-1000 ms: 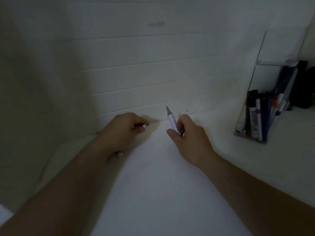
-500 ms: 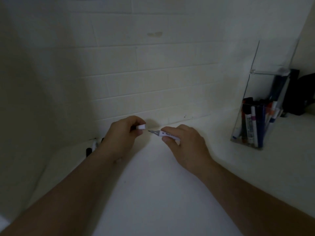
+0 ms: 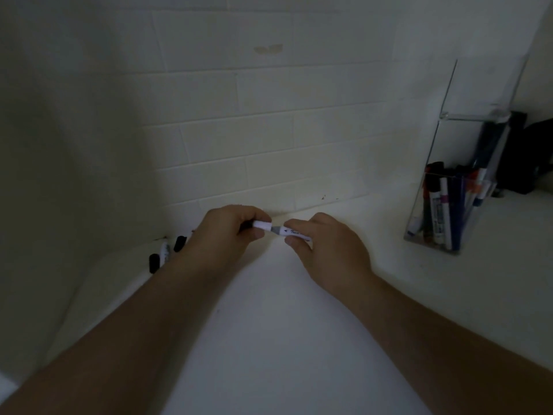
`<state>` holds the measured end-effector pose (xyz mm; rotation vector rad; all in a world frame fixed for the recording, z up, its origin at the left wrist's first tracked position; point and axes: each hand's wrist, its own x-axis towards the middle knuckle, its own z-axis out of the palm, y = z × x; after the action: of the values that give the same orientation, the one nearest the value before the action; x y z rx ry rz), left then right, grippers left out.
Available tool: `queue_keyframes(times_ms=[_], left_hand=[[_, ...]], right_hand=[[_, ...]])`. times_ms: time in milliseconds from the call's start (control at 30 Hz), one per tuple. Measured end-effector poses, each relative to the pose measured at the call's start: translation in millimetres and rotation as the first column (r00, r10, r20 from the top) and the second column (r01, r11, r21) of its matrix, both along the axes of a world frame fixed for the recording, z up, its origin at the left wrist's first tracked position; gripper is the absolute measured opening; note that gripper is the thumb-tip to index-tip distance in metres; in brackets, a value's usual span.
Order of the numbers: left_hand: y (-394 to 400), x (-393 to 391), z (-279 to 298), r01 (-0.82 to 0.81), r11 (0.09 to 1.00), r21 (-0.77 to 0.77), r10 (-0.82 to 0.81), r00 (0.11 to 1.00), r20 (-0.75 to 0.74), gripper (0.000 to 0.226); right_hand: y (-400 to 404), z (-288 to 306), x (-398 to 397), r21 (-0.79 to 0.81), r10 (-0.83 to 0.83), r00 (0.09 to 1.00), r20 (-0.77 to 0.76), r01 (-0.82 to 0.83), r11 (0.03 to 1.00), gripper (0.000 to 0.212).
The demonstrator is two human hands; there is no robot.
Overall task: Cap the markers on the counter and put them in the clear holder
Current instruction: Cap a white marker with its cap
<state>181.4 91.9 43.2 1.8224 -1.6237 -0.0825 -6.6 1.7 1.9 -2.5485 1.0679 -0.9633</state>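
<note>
Cap met marker, right over the counter

My left hand [image 3: 223, 235] pinched the white cap [image 3: 262, 225] between thumb and curled fingers, and my right hand [image 3: 326, 250] pinched the white marker [image 3: 294, 233] the same way, its grey collar sitting just at the cap's mouth, both held above the white counter [image 3: 284, 339] near the tiled wall [image 3: 239, 145]. More black-capped markers [image 3: 163, 253] lay at the left by the wall, and the clear holder [image 3: 443, 205] stood well off to the right, already stocked with markers
</note>
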Motion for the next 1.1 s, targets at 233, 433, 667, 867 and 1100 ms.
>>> queue_keyframes(times_ms=[233, 433, 667, 867, 1100], left_hand=[[3, -2, -1, 0.031, 0.998, 0.054, -0.032, 0.999, 0.012, 0.018], [1, -9, 6, 0.027, 0.999, -0.027, -0.027, 1.000, -0.001, 0.016], [2, -14, 7, 0.063, 0.994, -0.089, -0.060, 0.997, 0.041, 0.016], [2, -40, 6, -0.025, 0.958, -0.284, -0.113, 0.882, -0.457, 0.019], [3, -68, -17, 0.333, 0.913, -0.236, -0.338, 0.941, 0.022, 0.038]], right_hand=[[5, 6, -4, -0.128, -0.024, 0.996, -0.088, 0.013, 0.992, 0.031], [8, 5, -4, -0.182, -0.012, 1.000, -0.021, 0.008, 0.983, 0.034], [7, 4, -7, -0.139, 0.004, 0.999, 0.040, 0.002, 0.990, 0.037], [9, 21, -9, -0.233, 0.012, 0.999, -0.052, -0.024, 0.972, 0.038], [-10, 107, -51, -0.179, 0.049, 0.957, 0.287, 0.003, 0.984, 0.007]])
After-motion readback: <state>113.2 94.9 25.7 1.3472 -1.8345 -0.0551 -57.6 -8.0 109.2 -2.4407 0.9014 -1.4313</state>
